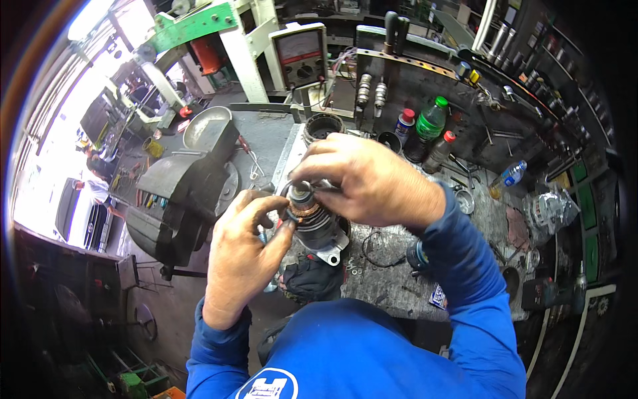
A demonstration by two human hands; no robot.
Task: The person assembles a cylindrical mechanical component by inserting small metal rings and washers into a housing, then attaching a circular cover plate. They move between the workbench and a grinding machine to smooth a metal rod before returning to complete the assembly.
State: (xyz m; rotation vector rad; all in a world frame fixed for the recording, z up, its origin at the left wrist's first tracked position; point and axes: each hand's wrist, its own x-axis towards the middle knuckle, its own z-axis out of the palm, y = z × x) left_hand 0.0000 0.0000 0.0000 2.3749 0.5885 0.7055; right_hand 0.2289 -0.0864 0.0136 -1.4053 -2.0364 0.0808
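Vise [183, 196] L of motor pt [317, 233]; bottles [430, 123] on bench [375, 282] behind, R.

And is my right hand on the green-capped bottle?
No, your right hand is at the top of the metal part, apart from the bottle.

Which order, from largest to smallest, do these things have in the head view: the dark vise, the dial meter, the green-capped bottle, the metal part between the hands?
1. Dark vise
2. Metal part and dial meter: too alike to rank; the part is partly covered
3. Green-capped bottle
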